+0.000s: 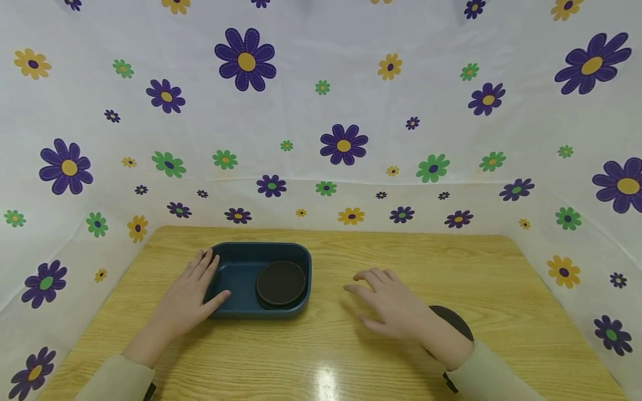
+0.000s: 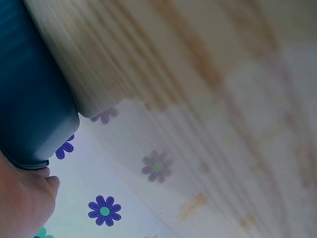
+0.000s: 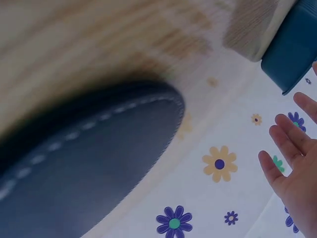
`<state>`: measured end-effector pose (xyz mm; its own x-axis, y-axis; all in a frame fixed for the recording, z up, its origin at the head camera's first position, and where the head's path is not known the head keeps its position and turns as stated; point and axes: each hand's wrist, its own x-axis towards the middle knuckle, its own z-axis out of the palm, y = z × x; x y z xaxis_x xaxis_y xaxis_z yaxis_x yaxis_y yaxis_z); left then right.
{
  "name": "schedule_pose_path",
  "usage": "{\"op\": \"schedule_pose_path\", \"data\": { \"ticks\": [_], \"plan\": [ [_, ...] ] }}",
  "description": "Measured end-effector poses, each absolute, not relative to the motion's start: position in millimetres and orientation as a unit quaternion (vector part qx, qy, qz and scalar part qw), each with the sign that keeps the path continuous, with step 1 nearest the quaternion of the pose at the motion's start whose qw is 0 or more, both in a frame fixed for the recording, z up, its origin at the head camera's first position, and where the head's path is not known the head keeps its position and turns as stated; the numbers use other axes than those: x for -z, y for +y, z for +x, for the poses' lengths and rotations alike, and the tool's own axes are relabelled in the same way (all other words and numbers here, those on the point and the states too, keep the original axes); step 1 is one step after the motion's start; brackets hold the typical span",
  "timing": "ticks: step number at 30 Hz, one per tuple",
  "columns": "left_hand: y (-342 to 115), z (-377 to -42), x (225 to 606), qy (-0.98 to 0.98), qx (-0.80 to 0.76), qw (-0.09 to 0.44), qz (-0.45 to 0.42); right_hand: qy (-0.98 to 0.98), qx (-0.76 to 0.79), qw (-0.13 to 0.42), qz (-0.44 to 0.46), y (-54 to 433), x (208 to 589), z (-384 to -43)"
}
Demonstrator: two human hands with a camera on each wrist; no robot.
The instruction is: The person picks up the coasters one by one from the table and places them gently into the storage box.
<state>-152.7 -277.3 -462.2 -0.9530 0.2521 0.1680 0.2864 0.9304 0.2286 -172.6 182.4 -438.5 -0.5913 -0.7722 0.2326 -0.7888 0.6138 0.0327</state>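
A dark blue rectangular tray (image 1: 233,277) with raised walls lies on the table, left of centre. My left hand (image 1: 186,301) rests on its left rim, fingers straight along the edge and thumb reaching over the inside. Round black coasters (image 1: 281,283) sit stacked in the tray's right part. To the right of the tray, my right hand (image 1: 390,303) hovers over the table, fingers spread and slightly bent, holding nothing. Beneath my right forearm is another round black coaster (image 1: 453,318), partly hidden; its pale edge stitching shows in the right wrist view.
The wooden table (image 1: 326,345) has a glossy, light-grained top. A white cloth (image 1: 301,111) printed with purple, yellow and green flowers rises behind it and along both sides.
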Motion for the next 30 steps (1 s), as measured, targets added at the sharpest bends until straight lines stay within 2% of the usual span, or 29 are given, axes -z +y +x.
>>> {"op": "schedule_pose_path", "data": {
  "ticks": [12,21,30],
  "plan": [
    [-281,-161,462,-0.98,0.126,0.064,-0.142,-0.91,-0.04,0.101,0.4,215,449,-161],
    [-283,-164,463,-0.98,0.125,0.065,-0.143,-0.916,-0.034,0.115,0.383,237,454,-158],
    [-282,-163,461,-0.98,0.126,0.063,-0.143,-0.935,-0.037,0.087,0.343,260,459,-151]
  ]
}}
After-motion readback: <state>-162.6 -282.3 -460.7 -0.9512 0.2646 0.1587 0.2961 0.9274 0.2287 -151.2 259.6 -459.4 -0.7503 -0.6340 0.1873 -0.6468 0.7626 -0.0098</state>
